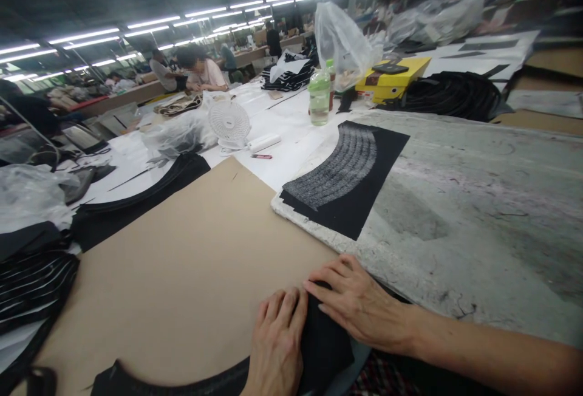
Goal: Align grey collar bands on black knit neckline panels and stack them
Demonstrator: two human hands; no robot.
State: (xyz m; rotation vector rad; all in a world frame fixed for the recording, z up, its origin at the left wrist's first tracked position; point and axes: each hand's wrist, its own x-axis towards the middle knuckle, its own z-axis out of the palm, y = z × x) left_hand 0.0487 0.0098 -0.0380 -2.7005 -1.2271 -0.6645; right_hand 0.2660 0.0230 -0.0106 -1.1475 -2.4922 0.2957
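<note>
My left hand (279, 342) lies with its fingers stretched over the edge of a black curved piece of material (321, 347). My right hand (359, 306) rests beside it, fingers spread across the upper end of the same piece, its fingertips almost touching the left hand. Under the black piece is a large beige board (182, 262); the piece's curved arm runs left along the board's near edge. Part of the piece is hidden beneath my hands and wrists. Nothing is visibly gripped in either hand.
On a stained pale slab (455, 201) at right lies a black panel with white speckled bands (344, 168). Beyond stand a white fan (229, 121), a red-handled small tool (261, 156), a green-capped bottle (319, 101) and a yellow box (396, 80). Black stacks (31, 286) sit left; people work far back.
</note>
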